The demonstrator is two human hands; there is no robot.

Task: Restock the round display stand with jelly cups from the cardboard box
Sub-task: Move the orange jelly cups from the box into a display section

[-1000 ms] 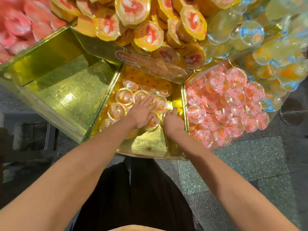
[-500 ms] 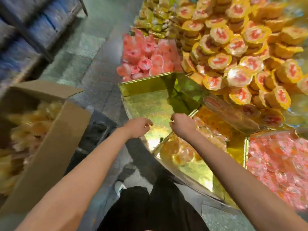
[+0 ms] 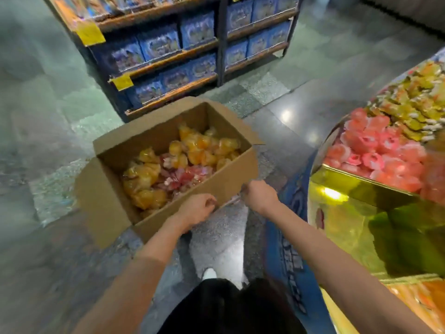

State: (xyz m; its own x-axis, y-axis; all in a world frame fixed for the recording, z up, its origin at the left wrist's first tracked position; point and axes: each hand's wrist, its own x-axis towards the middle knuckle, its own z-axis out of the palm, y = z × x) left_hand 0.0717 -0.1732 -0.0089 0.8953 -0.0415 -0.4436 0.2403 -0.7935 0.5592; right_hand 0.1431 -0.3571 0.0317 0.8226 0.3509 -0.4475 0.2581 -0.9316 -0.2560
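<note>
just right of the cardboard box (image 3: 168, 165), the round display stand (image 3: 361, 227) already carries pink cups, yet its gold compartment nearest the box looks bare, so restocking seems unfinished. orange jelly cups (image 3: 199, 148) still fill the box. the left hand (image 3: 197, 209) and right hand (image 3: 260, 195), at its near wall, look curled; whether they hold anything, i cannot tell. beyond the box stands a blue-stocked shelf (image 3: 183, 51); nothing blocks the reach.

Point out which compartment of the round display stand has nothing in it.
The gold compartment nearest the person's right hand: only its shiny gold lining shows. The one behind it is heaped with pink jelly cups; the one further round holds yellow cups.
</note>
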